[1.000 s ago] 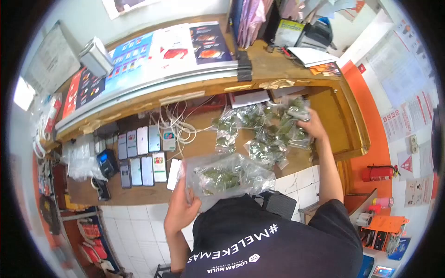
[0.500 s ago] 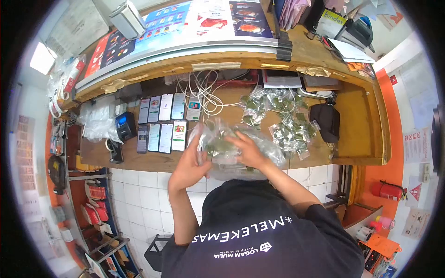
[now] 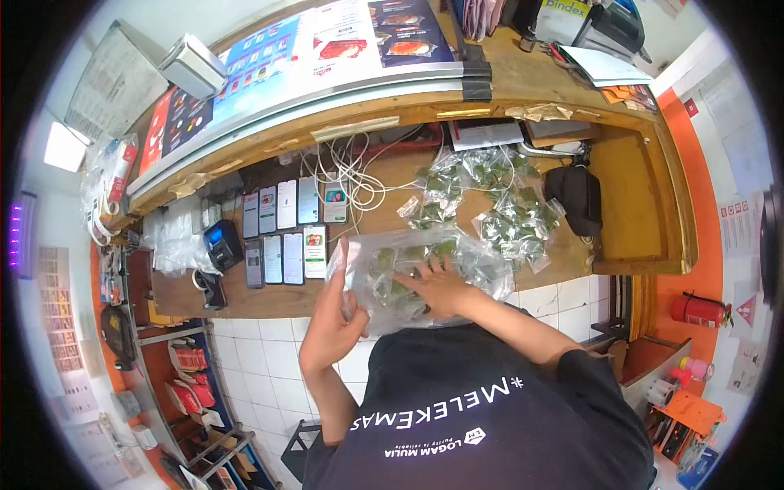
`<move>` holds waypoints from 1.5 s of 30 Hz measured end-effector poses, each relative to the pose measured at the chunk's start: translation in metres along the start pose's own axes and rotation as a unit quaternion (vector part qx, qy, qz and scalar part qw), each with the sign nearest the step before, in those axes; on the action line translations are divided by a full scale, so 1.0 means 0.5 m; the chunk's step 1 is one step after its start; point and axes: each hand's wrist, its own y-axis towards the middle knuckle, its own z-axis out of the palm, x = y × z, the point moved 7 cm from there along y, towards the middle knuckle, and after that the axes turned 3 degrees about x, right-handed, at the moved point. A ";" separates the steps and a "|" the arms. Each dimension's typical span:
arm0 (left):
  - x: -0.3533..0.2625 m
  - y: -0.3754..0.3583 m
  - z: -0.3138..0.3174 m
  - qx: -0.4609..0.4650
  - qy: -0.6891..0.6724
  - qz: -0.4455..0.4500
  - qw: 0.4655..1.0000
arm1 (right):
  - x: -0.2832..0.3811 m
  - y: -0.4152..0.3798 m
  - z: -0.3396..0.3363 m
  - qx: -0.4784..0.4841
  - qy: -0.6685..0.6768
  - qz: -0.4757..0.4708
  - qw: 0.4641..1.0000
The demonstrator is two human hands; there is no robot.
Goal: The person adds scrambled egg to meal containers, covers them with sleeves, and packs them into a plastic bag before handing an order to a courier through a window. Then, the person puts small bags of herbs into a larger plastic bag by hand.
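Observation:
A large clear plastic bag (image 3: 482, 269) with small packets of green leaves inside lies at the near edge of the wooden desk (image 3: 384, 212). My left hand (image 3: 333, 322) grips the bag's left edge. My right hand (image 3: 441, 287) lies flat on top of the bag with fingers spread, pressing it down. Just beyond the bag, several small clear packets of green leaves (image 3: 510, 220) lie scattered on the desk.
Two rows of smartphones (image 3: 286, 233) with white charging cables (image 3: 359, 175) lie left of the bag. A black card terminal (image 3: 222, 243) and crumpled plastic (image 3: 171, 237) sit further left. A black pouch (image 3: 578, 200) rests at the right. A raised counter (image 3: 523, 82) runs behind.
My right hand came back from the scattered packets at the right and now presses on top of the big bag. The left hand has kept its hold on the bag's edge.

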 end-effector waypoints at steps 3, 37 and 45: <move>0.010 -0.019 -0.001 0.017 0.078 0.014 0.997 | 0.011 -0.057 -0.079 -0.027 0.066 -0.083 0.994; 0.037 0.000 -0.037 -0.020 0.162 -0.169 0.972 | -0.548 0.356 -0.052 -0.271 -0.077 0.127 0.951; 0.064 -0.012 -0.035 -0.009 0.145 -0.175 0.974 | -0.568 0.284 -0.090 -0.359 -0.011 0.123 0.925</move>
